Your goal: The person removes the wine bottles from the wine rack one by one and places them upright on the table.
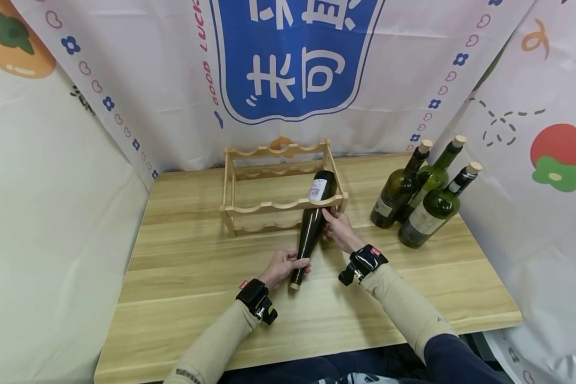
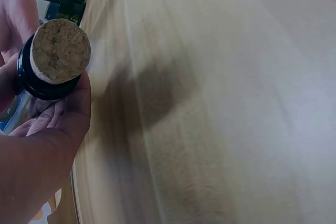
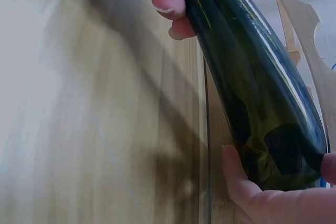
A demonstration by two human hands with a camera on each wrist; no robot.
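A dark green wine bottle (image 1: 311, 232) lies in the wooden wine rack (image 1: 269, 208), at its right end, its labelled base inside and its neck sloping out towards me. My left hand (image 1: 283, 265) grips the neck just behind the cork (image 2: 62, 51), thumb on top. Close to the front rail, my right hand (image 1: 338, 228) holds the bottle's body from the right side. In the right wrist view, fingers of the right hand (image 3: 278, 203) curl under the body, while the left hand's fingertips (image 3: 170, 1) wrap the neck above. Part of the bottle is hidden by the rail.
Three corked bottles stand upright together on the right of the table: a dark one (image 1: 394, 192), a green one (image 1: 436, 172) and a labelled one (image 1: 429, 216). The wooden table (image 1: 182, 277) meets a printed cloth (image 1: 173, 106) behind the rack and cloth at both sides.
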